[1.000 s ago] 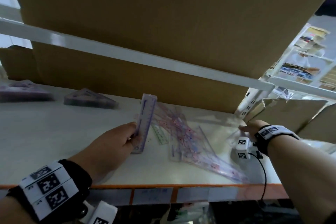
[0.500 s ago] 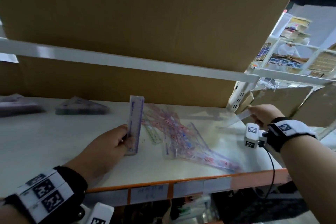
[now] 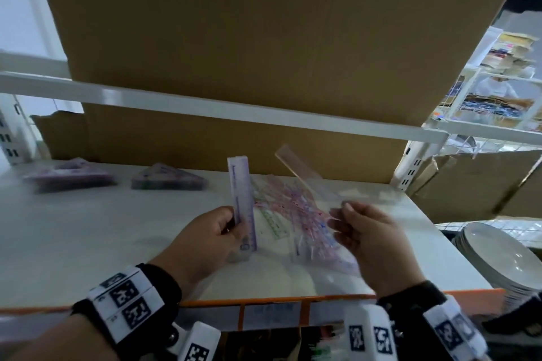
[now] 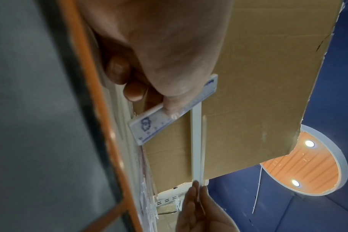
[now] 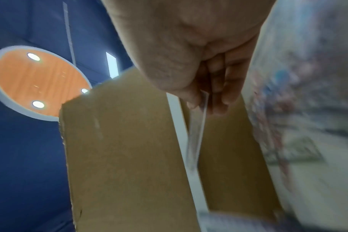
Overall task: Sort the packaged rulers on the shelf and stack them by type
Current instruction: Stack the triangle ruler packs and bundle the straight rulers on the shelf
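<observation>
My left hand grips a stack of purple straight rulers standing upright on the white shelf; the same stack of purple rulers shows under my thumb in the left wrist view. My right hand pinches a clear packaged ruler that tilts up and to the left above the shelf. In the right wrist view that clear ruler runs edge-on out from my fingertips. A loose pile of clear packaged rulers with pink and blue print lies between my hands, with a green ruler in it.
Two dark stacks of triangular rulers sit at the shelf's back left. A large cardboard box and a white rail hang low overhead. White plates stack at the right, beyond the orange shelf edge.
My right hand has lifted the clear ruler from the shelf's right end and brought it left, close to the left hand. The left hand still holds the purple stack upright.
</observation>
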`<state>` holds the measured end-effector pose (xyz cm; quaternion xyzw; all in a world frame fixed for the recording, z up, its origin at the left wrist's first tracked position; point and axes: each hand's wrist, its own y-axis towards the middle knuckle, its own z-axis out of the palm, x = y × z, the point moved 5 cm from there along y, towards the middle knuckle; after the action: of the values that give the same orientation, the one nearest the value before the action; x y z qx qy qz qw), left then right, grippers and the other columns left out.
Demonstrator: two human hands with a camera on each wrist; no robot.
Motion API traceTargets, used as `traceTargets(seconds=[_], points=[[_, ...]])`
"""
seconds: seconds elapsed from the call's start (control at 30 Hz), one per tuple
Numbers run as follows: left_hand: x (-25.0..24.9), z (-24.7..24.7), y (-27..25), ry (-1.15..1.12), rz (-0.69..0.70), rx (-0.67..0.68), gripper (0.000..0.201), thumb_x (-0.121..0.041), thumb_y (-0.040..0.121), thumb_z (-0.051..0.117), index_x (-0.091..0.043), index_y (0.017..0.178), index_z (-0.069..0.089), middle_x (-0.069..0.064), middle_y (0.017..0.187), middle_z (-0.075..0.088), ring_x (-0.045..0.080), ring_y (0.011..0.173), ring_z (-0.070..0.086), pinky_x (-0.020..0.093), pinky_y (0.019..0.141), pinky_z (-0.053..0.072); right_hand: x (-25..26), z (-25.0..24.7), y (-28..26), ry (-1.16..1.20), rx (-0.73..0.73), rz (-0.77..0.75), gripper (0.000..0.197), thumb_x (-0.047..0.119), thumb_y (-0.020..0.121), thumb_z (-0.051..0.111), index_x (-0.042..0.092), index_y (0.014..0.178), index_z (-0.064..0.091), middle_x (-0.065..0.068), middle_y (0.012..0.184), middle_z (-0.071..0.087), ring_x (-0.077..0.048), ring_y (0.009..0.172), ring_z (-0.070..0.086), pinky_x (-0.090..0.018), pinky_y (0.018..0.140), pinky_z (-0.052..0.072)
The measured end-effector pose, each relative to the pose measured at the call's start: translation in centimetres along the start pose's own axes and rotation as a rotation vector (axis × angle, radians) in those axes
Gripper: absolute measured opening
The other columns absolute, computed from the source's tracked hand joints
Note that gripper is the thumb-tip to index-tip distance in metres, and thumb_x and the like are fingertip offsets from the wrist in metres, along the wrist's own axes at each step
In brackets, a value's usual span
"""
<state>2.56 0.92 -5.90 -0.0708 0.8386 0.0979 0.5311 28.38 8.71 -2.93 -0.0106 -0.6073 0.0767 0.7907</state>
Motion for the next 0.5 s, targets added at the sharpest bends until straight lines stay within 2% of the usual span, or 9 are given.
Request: traceTargets(seconds=[0.1,0.17,0.23,0.3,0.4,0.47,0.5], points=[[0.1,-0.3,-0.1,-0.012,-0.052,-0.009,0.026,-0.033,0.096,0.060,-0.013,0.079,0.057,-0.006,0.050,0.053,0.004,0.040,0.045,0.018,0.039,0.038,-3.1,3.9,-1.0,-0.026,0.074,0.013,0.009,0.011,0.098,0.056,0.008,0.094,0.064,-0.014,0.089,0.074,-0.024,0.079,0.072,-0.027,0.056,0.054],[0.1,-0.5,-0.1,-0.029,-0.065,0.003,0.023,-0.037,0.096,0.060,-0.019,0.081,0.060,0.001,0.052,0.057,0.014,0.040,0.048,0.026,0.038,0.041,-4.8,5.7,-1.5,-0.103,0.126,-0.007,0.010,0.016,0.096,0.060,0.015,0.087,0.065,-0.009,0.089,0.075,-0.023,0.083,0.072,-0.028,0.060,0.052],[-0.2,-0.6,-0.2,-0.032,-0.039,0.035,0.016,-0.039,0.095,0.060,-0.031,0.081,0.061,0.006,0.054,0.062,0.022,0.039,0.050,0.028,0.036,0.041,-5.7,6.7,-1.8,-0.323,0.153,-0.098,0.012,0.029,0.088,0.069,0.020,0.080,0.069,0.001,0.079,0.072,-0.017,0.076,0.067,-0.031,0.063,0.048],[-0.3,-0.7,-0.4,-0.015,-0.021,0.044,0.016,-0.041,0.093,0.062,-0.035,0.079,0.060,0.007,0.056,0.064,0.023,0.037,0.049,0.028,0.035,0.041,-5.6,7.3,-1.8,-0.605,0.181,-0.225,0.016,0.042,0.078,0.070,0.027,0.077,0.071,0.008,0.069,0.065,-0.008,0.066,0.058,-0.030,0.062,0.044],[-0.3,-0.8,-0.4,0.012,-0.030,0.027,0.019,-0.041,0.092,0.063,-0.027,0.080,0.060,0.006,0.057,0.063,0.017,0.035,0.047,0.028,0.035,0.041,-5.0,7.8,-2.2,-0.893,0.174,-0.401,0.009,0.046,0.077,0.070,0.037,0.075,0.071,0.019,0.077,0.064,0.000,0.072,0.058,-0.014,0.059,0.040],[-0.4,-0.8,-0.4,0.024,-0.017,0.024,0.016,-0.040,0.093,0.062,-0.027,0.084,0.062,0.005,0.057,0.064,0.013,0.036,0.049,0.027,0.037,0.043,-5.2,8.2,-2.4,-0.970,0.189,-0.469,0.009,0.045,0.079,0.069,0.035,0.078,0.071,0.016,0.075,0.063,0.000,0.075,0.058,-0.013,0.058,0.037],[-0.4,-0.7,-0.4,0.037,-0.004,0.023,0.013,-0.039,0.093,0.061,-0.029,0.086,0.063,0.003,0.058,0.065,0.012,0.038,0.051,0.025,0.038,0.043,-5.3,8.3,-2.5,-1.002,0.199,-0.486,0.011,0.045,0.082,0.067,0.035,0.085,0.071,0.014,0.075,0.063,-0.002,0.075,0.057,-0.013,0.058,0.035]])
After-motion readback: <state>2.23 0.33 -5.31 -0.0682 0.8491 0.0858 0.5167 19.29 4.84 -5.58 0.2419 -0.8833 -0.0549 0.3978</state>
